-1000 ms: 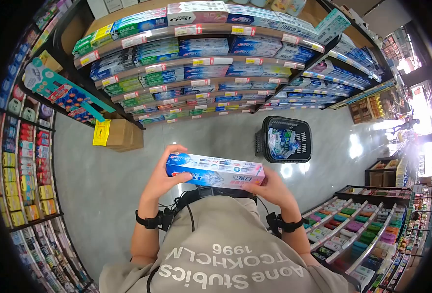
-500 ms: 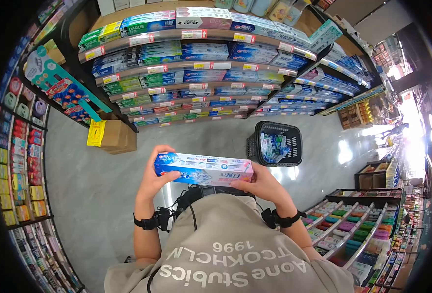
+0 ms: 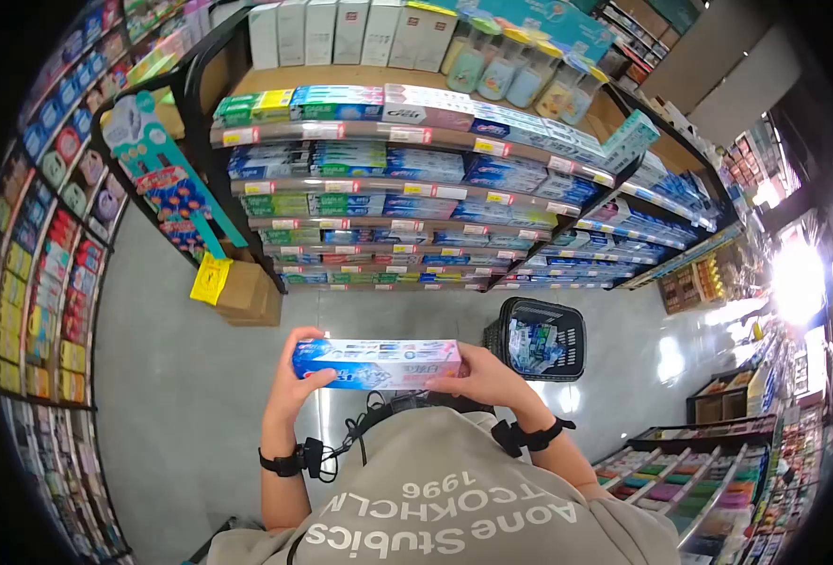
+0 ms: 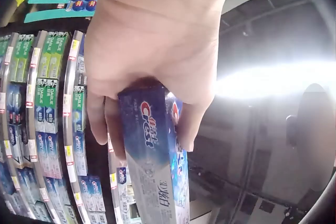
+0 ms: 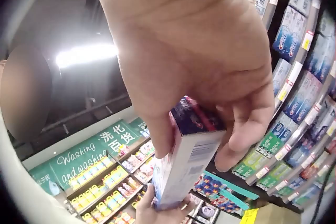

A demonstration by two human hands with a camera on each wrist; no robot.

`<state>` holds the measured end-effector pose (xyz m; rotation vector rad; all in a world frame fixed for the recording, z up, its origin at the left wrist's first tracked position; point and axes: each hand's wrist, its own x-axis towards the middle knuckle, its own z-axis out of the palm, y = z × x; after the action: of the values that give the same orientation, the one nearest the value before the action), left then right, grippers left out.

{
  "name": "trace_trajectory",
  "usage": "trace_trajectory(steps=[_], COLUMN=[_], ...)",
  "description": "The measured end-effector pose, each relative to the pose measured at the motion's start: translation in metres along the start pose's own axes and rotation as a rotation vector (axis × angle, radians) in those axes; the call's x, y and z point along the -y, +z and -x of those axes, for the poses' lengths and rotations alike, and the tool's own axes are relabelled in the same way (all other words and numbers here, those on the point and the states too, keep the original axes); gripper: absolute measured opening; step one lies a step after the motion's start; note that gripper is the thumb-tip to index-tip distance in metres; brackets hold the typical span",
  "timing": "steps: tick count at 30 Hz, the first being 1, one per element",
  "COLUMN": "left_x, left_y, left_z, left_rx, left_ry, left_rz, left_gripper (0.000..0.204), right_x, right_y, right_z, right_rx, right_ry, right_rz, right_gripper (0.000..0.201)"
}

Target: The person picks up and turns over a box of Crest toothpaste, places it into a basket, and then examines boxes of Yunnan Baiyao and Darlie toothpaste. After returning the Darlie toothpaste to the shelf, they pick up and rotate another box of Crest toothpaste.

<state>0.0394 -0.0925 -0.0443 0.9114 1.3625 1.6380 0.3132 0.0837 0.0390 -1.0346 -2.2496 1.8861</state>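
Observation:
Both hands hold a long blue, white and pink Crest toothpaste box [image 3: 379, 363] level in front of the body. At its left end the left hand [image 3: 294, 381] grips it, thumb on the near side and fingers behind. The right hand [image 3: 487, 377] grips the opposite end in the same way. In the left wrist view the Crest lettering on the toothpaste box [image 4: 152, 134] shows between thumb and fingers. The right wrist view looks along the toothpaste box [image 5: 191, 155] from its dark end, with a barcode on one side.
Ahead stands a shelf unit [image 3: 407, 188] stacked with toothpaste boxes, with jars [image 3: 501, 71] on top. A black basket [image 3: 567, 363] holding several packs is on the floor to the right. A cardboard box [image 3: 247, 297] stands at left, and a slanted display rack [image 3: 680, 471] at lower right.
The head view has tilted up, so more of the shelf top shows and the basket appears lower. Both hands keep their grip on the toothpaste box, which sits lower and slightly left in view.

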Motion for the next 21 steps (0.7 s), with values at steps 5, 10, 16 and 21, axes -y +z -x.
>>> trace_trajectory(steps=[5, 10, 16, 21], left_x=[-0.008, -0.007, -0.009, 0.000], left_y=[0.019, 0.038, 0.082, 0.146], left_z=[-0.008, -0.023, -0.069, -0.115], left_rx=[0.068, 0.115, 0.288, 0.532], left_ry=[-0.124, -0.120, -0.159, -0.195], left_rz=[0.043, -0.003, -0.063, -0.091], left_gripper=[0.059, 0.059, 0.058, 0.058], right_x=[-0.006, -0.042, -0.061, -0.085], right_y=[-0.007, -0.017, -0.036, -0.054], right_z=[0.018, 0.024, 0.055, 0.097], right_rx=[-0.014, -0.091, -0.215, -0.402], right_ry=[0.118, 0.002, 0.106, 0.210], right_rz=[-0.040, -0.131, -0.251, -0.338], right_gripper=[0.054, 0.055, 0.057, 0.057])
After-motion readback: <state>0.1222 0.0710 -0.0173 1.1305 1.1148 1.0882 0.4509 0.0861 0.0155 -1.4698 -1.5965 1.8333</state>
